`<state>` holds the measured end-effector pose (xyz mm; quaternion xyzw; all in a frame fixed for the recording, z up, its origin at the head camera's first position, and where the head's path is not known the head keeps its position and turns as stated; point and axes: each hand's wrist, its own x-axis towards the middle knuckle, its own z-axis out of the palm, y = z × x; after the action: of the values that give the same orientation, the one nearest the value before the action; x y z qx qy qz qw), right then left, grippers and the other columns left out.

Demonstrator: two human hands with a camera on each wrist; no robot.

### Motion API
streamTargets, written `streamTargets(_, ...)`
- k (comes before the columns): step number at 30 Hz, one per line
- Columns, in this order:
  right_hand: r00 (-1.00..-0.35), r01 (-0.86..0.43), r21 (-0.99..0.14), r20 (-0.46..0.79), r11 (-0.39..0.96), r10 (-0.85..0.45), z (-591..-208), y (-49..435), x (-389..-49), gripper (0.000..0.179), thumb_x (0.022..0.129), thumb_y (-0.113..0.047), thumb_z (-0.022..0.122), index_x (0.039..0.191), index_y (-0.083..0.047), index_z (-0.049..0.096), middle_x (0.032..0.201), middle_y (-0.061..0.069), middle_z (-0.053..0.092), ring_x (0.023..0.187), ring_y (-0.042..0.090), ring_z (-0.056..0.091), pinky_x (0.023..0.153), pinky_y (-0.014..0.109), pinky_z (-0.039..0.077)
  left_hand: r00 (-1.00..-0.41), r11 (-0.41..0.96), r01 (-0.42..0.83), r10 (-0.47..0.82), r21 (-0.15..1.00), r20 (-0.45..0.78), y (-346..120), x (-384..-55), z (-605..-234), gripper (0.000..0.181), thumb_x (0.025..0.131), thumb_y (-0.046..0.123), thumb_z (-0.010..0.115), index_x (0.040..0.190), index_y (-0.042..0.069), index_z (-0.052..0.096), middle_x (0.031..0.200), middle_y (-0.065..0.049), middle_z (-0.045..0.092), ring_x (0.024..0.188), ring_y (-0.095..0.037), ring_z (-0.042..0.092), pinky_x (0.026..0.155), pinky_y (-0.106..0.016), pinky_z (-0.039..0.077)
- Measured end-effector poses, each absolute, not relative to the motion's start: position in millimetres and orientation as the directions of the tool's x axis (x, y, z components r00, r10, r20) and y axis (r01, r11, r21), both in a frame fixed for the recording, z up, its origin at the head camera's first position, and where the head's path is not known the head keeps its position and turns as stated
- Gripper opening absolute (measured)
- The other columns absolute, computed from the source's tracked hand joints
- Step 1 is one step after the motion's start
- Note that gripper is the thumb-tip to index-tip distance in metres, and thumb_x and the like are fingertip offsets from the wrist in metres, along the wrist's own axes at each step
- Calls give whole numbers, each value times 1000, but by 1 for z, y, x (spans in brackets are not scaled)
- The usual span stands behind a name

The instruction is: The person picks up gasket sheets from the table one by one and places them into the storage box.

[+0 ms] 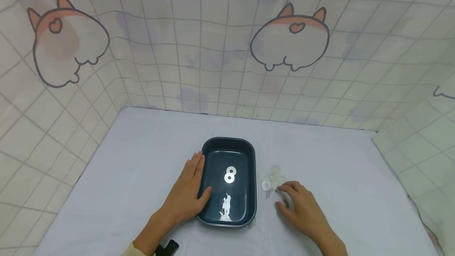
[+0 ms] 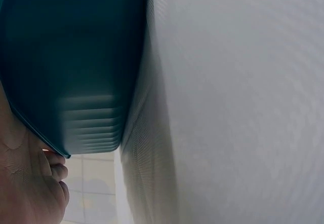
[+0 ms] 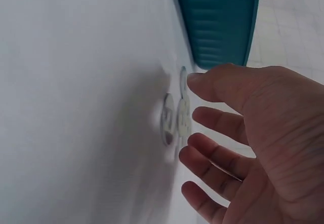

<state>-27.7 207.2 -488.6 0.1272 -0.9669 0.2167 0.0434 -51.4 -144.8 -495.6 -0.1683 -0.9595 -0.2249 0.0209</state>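
Note:
A dark teal rectangular tray [image 1: 245, 192] stands on the white cloth, with two white flat rings like washers [image 1: 229, 178] lying inside it. My left hand [image 1: 186, 192] rests along the tray's left rim, fingers straight and thumb over the edge. To the tray's right lies a small cluster of pale, partly see-through rings [image 1: 275, 169], some overlapping. Over the near side of that cluster is my right hand [image 1: 302, 208], its thumb and fingers loosely bent and apart. In the right wrist view, a gap shows between thumb and fingertips, close by the rings [image 3: 168, 117].
A white cloth [image 1: 337, 169] covers the table. Tile-patterned curtains [image 1: 220, 42] with cartoon animals enclose the back and sides. A black object [image 1: 168, 248] shows by the left wrist at the bottom edge.

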Motion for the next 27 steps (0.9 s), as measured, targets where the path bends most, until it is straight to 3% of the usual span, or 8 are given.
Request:
streamTargets(15, -981, -192, -399, 82, 896, -174, -491, 207, -19, 35, 80, -15, 91, 111, -16, 77, 108, 2, 71, 97, 17, 64, 86, 44, 58, -935, 835, 354, 310, 422, 172, -144, -50, -495, 93, 99, 35, 63, 170, 5, 11, 181, -11, 10, 169, -27, 12, 134, -22, -9)
streamTargets(27, -985, -168, -403, 45, 900, -164, -491, 208, -17, 28, 82, -16, 90, 106, -20, 77, 105, -1, 71, 91, 10, 58, 84, 40, 55, -934, 839, 357, 310, 411, 180, -143, -50, -495, 93, 98, 35, 63, 170, 3, 13, 180, -14, 14, 169, -28, 13, 133, -20, -12)
